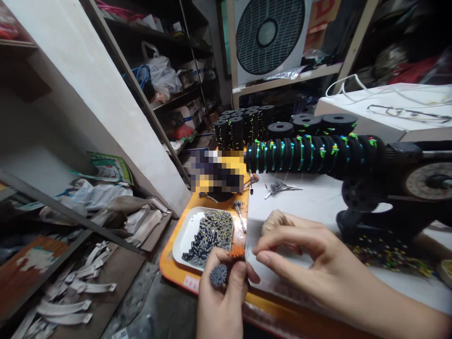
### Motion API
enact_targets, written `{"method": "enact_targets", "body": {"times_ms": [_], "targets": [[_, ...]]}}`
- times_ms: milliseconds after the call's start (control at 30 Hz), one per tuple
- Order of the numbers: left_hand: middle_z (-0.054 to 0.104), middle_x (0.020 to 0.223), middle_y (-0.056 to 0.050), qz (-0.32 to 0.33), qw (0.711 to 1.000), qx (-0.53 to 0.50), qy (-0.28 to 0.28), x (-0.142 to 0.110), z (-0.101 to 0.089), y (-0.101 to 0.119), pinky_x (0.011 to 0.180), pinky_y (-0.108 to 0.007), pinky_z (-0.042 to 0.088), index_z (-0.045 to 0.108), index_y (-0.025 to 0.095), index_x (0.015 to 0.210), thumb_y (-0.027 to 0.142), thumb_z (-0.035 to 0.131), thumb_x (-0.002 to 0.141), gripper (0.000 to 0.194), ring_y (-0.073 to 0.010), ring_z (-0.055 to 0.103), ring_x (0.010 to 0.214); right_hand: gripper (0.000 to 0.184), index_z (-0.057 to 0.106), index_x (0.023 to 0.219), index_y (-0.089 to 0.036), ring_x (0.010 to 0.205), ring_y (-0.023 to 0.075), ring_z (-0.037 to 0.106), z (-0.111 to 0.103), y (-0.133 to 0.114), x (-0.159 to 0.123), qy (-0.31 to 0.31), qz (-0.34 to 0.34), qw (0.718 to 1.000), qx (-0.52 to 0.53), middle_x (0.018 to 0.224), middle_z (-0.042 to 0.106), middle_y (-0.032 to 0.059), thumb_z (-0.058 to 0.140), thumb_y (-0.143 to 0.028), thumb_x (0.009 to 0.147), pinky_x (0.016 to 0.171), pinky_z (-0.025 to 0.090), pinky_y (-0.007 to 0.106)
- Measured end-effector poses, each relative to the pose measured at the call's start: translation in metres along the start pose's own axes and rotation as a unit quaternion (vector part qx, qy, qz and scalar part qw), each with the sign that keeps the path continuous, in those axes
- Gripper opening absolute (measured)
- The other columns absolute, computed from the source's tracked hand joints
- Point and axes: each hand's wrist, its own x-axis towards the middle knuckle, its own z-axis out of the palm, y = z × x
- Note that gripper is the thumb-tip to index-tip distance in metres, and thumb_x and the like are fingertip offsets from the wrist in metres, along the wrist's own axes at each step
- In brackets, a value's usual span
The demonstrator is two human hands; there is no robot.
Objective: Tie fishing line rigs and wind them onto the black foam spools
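Note:
My left hand (pixel 226 287) is closed around two small bundles of thin stems: a grey-tipped bundle (pixel 218 276) and an orange-tipped bundle (pixel 237 252). Just right of it, my right hand (pixel 307 249) has thumb and index finger drawn together in a pinch; whatever lies between the tips is too small to make out. A beige ribbed roll (pixel 273 222) shows behind the right index finger, and I cannot tell whether the other fingers hold it. Beyond the left hand, a white tray (pixel 181 230) holds a heap of small grey, black and yellow-marked pieces (pixel 212 230).
Loose grey-tipped stems (pixel 280 187) lie on the white sheet (pixel 261 207). A black ribbed cylinder (pixel 310 153) with green strands sits on a dark geared machine (pixel 367 193). Several black spools (pixel 229 132) stand behind. Scattered coloured bits (pixel 391 254) lie under the machine. A pixelated patch hides part of the orange table (pixel 169 256).

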Motion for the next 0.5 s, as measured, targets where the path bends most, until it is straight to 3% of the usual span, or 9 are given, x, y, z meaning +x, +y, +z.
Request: {"method": "enact_targets", "body": {"times_ms": [167, 367, 433, 500], "targets": [[0.063, 0.063, 0.002, 0.019, 0.999, 0.045, 0.02, -0.006, 0.004, -0.002, 0.063, -0.019, 0.044, 0.058, 0.019, 0.075, 0.047, 0.072, 0.076, 0.031, -0.012, 0.059, 0.062, 0.014, 0.074, 0.085, -0.02, 0.064, 0.0107, 0.057, 0.006, 0.002, -0.001, -0.008, -0.025, 1.0, 0.011, 0.069, 0.064, 0.0015, 0.061, -0.019, 0.089, 0.056, 0.042, 0.022], [0.067, 0.071, -0.002, 0.116, 0.977, 0.152, 0.098, -0.012, 0.012, 0.0, 0.068, -0.021, 0.045, 0.065, 0.021, 0.069, 0.05, 0.072, 0.075, 0.03, -0.0161, 0.059, 0.072, 0.013, 0.073, 0.085, -0.018, 0.065, 0.0116, 0.057, 0.008, 0.004, -0.003, 0.004, -0.036, 0.999, -0.007, 0.071, 0.063, 0.0024, 0.061, -0.016, 0.088, 0.056, 0.043, 0.023], [0.068, 0.075, -0.003, 0.097, 0.981, 0.13, 0.103, -0.013, 0.013, 0.0, 0.068, -0.022, 0.046, 0.068, 0.021, 0.075, 0.05, 0.074, 0.072, 0.03, -0.0164, 0.06, 0.072, 0.014, 0.071, 0.082, -0.017, 0.067, 0.0118, 0.057, 0.008, 0.004, -0.004, 0.004, -0.048, 0.999, -0.008, 0.072, 0.063, 0.0027, 0.059, -0.014, 0.087, 0.058, 0.044, 0.024], [0.065, 0.069, -0.002, 0.025, 0.994, 0.059, 0.084, -0.012, 0.014, 0.001, 0.06, -0.02, 0.045, 0.068, 0.02, 0.081, 0.052, 0.077, 0.068, 0.036, -0.0128, 0.058, 0.062, 0.013, 0.068, 0.081, -0.016, 0.068, 0.0121, 0.057, 0.009, 0.003, -0.005, 0.005, -0.06, 0.998, -0.01, 0.074, 0.062, 0.003, 0.058, -0.011, 0.086, 0.06, 0.045, 0.024]]}}
